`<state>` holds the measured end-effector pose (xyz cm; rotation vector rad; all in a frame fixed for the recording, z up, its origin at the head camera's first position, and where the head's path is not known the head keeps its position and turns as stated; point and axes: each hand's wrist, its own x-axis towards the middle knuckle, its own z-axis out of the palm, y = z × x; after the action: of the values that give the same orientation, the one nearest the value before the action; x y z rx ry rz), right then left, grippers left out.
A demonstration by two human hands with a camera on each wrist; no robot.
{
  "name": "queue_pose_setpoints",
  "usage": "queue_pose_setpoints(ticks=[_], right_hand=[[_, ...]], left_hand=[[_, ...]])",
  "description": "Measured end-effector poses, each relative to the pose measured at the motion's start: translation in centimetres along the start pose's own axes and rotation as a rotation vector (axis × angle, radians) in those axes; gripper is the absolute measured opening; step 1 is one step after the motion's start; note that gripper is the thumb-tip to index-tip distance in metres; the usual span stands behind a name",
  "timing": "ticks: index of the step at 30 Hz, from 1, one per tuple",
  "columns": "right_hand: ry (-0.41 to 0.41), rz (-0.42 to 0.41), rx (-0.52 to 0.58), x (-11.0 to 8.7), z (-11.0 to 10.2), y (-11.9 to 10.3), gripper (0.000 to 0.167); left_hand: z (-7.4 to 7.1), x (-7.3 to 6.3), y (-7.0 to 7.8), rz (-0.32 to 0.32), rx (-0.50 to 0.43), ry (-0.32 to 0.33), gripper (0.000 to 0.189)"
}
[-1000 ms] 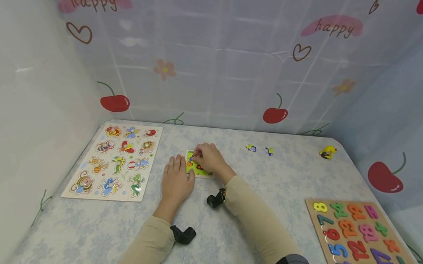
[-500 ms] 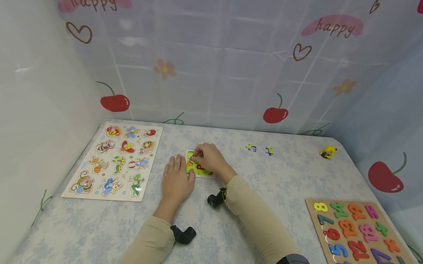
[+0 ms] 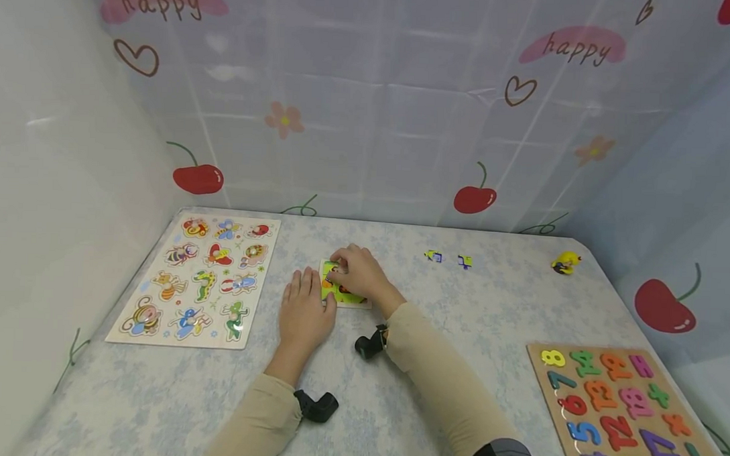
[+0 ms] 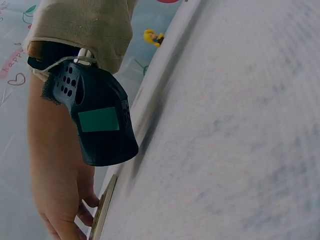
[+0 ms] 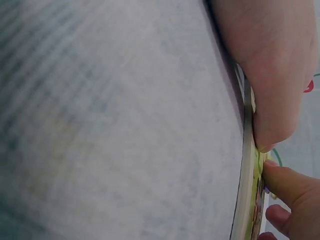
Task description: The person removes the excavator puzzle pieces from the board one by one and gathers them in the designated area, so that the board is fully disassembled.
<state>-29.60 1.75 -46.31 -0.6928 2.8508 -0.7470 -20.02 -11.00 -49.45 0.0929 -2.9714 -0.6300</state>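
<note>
A small jigsaw puzzle [image 3: 347,298] with a yellow-green picture lies in a pale tray at the middle of the table. My left hand [image 3: 304,313] rests flat along its left side, fingers straight and thumb over the near edge. Over the upper part of the puzzle, my right hand [image 3: 362,273] has curled fingers and pinches a puzzle piece at the surface, mostly hidden beneath the fingertips. In the right wrist view the right thumb [image 5: 275,132] comes down on the puzzle's face, close to the left thumb [image 5: 282,182]. Two loose puzzle pieces, one [image 3: 433,256] beside another [image 3: 465,261], lie to the right.
At the left lies a wooden insect peg board [image 3: 217,303]. A brown board [image 3: 583,383] of coloured numbers and letters fills the near right corner. A small yellow toy figure [image 3: 566,262] stands at the back right. Printed curtains [image 3: 369,121] enclose the table.
The right hand's fingertips have shifted slightly over the upper part of the puzzle, its wrist moving a little left. The left hand and the loose pieces have stayed put.
</note>
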Motion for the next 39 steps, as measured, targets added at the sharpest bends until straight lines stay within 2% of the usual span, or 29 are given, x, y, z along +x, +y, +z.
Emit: queue_pose_setpoints(ticks=[8,16,22,30,35,39], right_hand=[[0.034,0.003,0.223,0.0,0.2,-0.1,0.024],[0.057,0.051,0.376,-0.2,-1.1,0.7,0.026],[0.121,0.155,0.325,-0.5,-3.4,3.5,0.027],[0.145,0.303,0.234,-0.9,-6.0,7.8,0.029],[0.150,0.350,0.205,-1.3,-6.8,9.0,0.030],[0.141,0.355,0.183,-1.3,-7.0,9.4,0.030]], left_hand=[[0.2,-0.2,-0.2,-0.003,-0.002,0.003,0.066],[0.3,-0.3,-0.2,-0.005,-0.003,0.017,0.066],[0.4,-0.3,-0.2,-0.011,0.001,0.008,0.067],[0.3,-0.3,-0.2,-0.010,-0.004,0.006,0.067],[0.2,-0.2,-0.1,-0.005,-0.013,0.007,0.067],[0.3,-0.2,-0.1,-0.003,-0.016,0.009,0.067]])
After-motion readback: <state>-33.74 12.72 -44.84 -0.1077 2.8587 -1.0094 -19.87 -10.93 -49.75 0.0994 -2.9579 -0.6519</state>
